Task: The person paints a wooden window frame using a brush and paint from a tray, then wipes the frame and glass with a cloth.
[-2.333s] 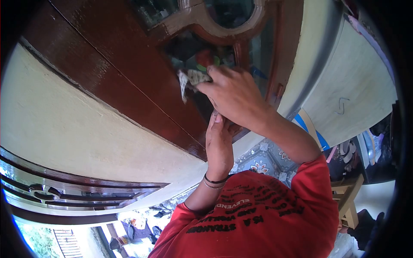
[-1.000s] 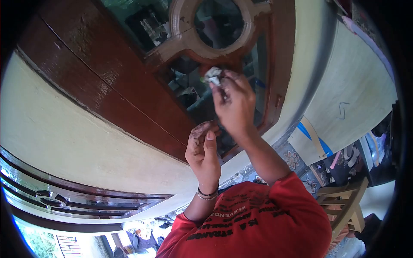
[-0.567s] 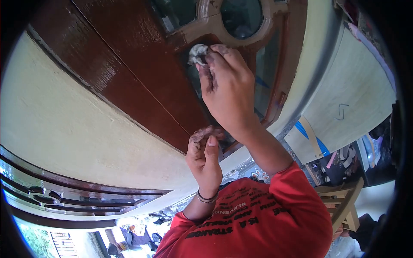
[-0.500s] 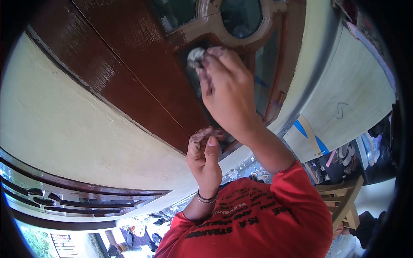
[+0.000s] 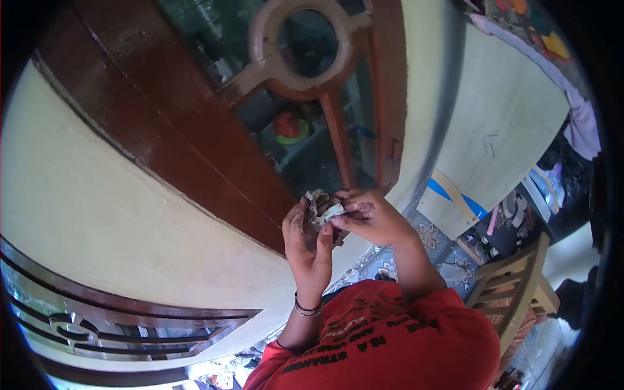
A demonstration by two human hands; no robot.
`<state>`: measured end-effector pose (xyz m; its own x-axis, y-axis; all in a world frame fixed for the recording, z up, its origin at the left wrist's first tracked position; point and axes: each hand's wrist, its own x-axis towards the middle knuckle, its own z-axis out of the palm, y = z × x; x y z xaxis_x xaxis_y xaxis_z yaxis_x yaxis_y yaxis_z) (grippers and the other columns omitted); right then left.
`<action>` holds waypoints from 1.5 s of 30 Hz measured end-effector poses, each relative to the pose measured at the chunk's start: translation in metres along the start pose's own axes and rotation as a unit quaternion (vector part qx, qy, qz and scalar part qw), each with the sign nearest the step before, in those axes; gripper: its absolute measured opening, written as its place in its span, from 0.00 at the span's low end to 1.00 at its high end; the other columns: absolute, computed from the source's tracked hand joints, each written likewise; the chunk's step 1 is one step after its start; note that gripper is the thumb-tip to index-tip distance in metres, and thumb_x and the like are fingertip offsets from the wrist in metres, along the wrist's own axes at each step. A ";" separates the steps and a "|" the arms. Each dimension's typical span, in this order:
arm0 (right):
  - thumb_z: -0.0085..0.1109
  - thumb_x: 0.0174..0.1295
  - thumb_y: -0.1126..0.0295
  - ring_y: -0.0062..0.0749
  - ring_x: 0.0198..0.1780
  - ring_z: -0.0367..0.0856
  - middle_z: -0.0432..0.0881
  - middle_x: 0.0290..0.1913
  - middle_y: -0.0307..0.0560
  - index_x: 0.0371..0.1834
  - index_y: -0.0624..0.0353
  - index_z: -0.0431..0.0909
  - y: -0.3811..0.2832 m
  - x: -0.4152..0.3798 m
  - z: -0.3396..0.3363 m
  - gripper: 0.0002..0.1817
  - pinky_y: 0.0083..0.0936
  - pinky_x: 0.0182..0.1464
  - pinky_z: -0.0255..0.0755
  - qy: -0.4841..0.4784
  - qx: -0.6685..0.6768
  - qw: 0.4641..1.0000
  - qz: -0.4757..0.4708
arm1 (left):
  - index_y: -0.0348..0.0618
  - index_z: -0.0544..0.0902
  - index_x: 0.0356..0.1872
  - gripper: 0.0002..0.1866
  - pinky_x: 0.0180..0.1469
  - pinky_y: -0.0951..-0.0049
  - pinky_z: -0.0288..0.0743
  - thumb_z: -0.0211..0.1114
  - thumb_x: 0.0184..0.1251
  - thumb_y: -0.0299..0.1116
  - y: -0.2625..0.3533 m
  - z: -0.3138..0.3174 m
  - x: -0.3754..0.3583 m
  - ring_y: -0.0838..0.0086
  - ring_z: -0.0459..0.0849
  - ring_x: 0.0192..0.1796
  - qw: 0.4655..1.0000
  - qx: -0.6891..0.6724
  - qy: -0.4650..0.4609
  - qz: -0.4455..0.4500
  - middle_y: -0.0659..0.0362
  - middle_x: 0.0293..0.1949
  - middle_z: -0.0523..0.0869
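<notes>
Both hands meet in front of the lower part of a brown wooden window frame (image 5: 333,140). Between them is a crumpled, pale rag (image 5: 323,207) with dark stains. My left hand (image 5: 307,247), with dark bands at its wrist, cups the rag from the left, thumb up. From the right, my right hand (image 5: 374,216) pinches the rag's edge between thumb and fingers. Brown smears mark the fingers of both hands. Just above them is a glass pane (image 5: 305,153) with reflections in it, below a round wooden ring (image 5: 258,39).
A wide brown panel (image 5: 156,123) adjoins the pane, beside a cream wall (image 5: 130,214). Another dark window frame (image 5: 130,325) lies at lower left. To the right are a pale board (image 5: 494,136), a wooden chair (image 5: 520,292) and patterned floor tiles (image 5: 432,240).
My right hand has come down from the glass pane with the rag and joined my left hand, which now holds it too. The camera view has shifted, so the window appears further left.
</notes>
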<state>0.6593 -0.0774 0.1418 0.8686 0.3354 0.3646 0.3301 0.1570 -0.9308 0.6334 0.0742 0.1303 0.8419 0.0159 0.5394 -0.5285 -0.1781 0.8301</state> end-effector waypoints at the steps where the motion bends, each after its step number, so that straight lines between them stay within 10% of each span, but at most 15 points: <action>1: 0.56 0.58 0.77 0.21 0.44 0.74 0.76 0.44 0.44 0.39 0.69 0.78 0.001 -0.006 -0.003 0.08 0.20 0.43 0.69 -0.015 0.009 0.999 -0.032 | 0.30 0.68 0.56 0.21 0.56 0.74 0.65 0.59 0.62 0.26 0.000 0.002 -0.001 0.72 0.71 0.54 1.000 -0.005 -0.009 0.000 0.52 0.58 0.67; 9: 0.59 0.57 0.74 0.24 0.46 0.75 0.76 0.48 0.47 0.36 0.68 0.80 0.001 -0.043 -0.024 0.08 0.19 0.46 0.69 0.130 -0.161 0.975 -0.078 | 0.32 0.75 0.40 0.15 0.50 0.75 0.68 0.66 0.56 0.31 -0.011 0.028 -0.004 0.69 0.72 0.52 0.988 0.102 -0.109 0.049 0.50 0.54 0.72; 11: 0.59 0.57 0.73 0.23 0.44 0.75 0.77 0.45 0.45 0.36 0.68 0.80 0.001 -0.048 -0.034 0.08 0.19 0.45 0.69 0.140 -0.081 0.986 -0.033 | 0.34 0.76 0.30 0.11 0.45 0.76 0.69 0.67 0.55 0.31 -0.023 0.042 -0.008 0.75 0.76 0.41 0.979 -0.153 -0.094 -0.094 0.53 0.42 0.78; 15: 0.58 0.58 0.72 0.19 0.38 0.74 0.79 0.39 0.38 0.37 0.64 0.80 0.009 -0.043 -0.062 0.07 0.17 0.42 0.67 0.108 0.117 0.978 0.133 | 0.40 0.73 0.31 0.09 0.36 0.86 0.63 0.63 0.62 0.33 -0.004 0.055 0.005 0.88 0.68 0.33 0.944 -0.245 -0.049 -0.215 0.68 0.29 0.74; 20: 0.59 0.58 0.70 0.14 0.32 0.71 0.77 0.28 0.33 0.38 0.64 0.79 0.021 -0.028 -0.079 0.09 0.15 0.36 0.65 0.050 0.247 0.966 0.057 | 0.39 0.73 0.32 0.09 0.32 0.87 0.63 0.63 0.62 0.31 0.000 0.087 0.024 0.89 0.68 0.30 0.967 -0.191 -0.028 -0.167 0.69 0.26 0.74; 37: 0.60 0.58 0.69 0.12 0.29 0.71 0.77 0.27 0.32 0.35 0.62 0.80 0.046 -0.004 -0.157 0.08 0.12 0.31 0.62 -0.033 0.205 0.963 0.173 | 0.36 0.74 0.40 0.13 0.42 0.82 0.67 0.63 0.61 0.34 -0.031 0.146 0.046 0.83 0.73 0.39 0.963 -0.157 0.035 -0.218 0.62 0.34 0.78; 41: 0.60 0.57 0.70 0.18 0.29 0.71 0.77 0.28 0.37 0.29 0.64 0.80 0.039 0.017 -0.159 0.07 0.18 0.32 0.64 0.065 0.090 0.993 0.038 | 0.34 0.65 0.56 0.22 0.56 0.77 0.62 0.58 0.65 0.35 -0.050 0.162 0.051 0.76 0.70 0.53 0.966 -0.222 -0.001 -0.132 0.57 0.49 0.74; 43: 0.62 0.54 0.71 0.29 0.34 0.72 0.75 0.32 0.45 0.29 0.65 0.79 0.037 0.037 -0.151 0.07 0.23 0.34 0.64 0.208 -0.130 0.931 -0.271 | 0.34 0.67 0.54 0.21 0.56 0.77 0.62 0.57 0.65 0.34 -0.053 0.172 0.052 0.76 0.71 0.52 0.951 -0.273 -0.016 -0.143 0.58 0.48 0.74; 45: 0.63 0.51 0.72 0.39 0.40 0.71 0.71 0.39 0.52 0.29 0.65 0.79 0.032 0.042 -0.156 0.08 0.27 0.38 0.66 0.191 -0.191 0.935 -0.231 | 0.35 0.70 0.51 0.17 0.52 0.78 0.65 0.57 0.66 0.34 -0.046 0.177 0.059 0.80 0.73 0.48 0.952 -0.275 -0.016 -0.134 0.61 0.44 0.77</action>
<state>0.7637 -0.2034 0.1228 0.6454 -0.0535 0.7620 0.7471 -0.1636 -0.6443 0.7271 -0.0908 0.0988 0.9526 -0.0431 0.3011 -0.2646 0.3707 0.8902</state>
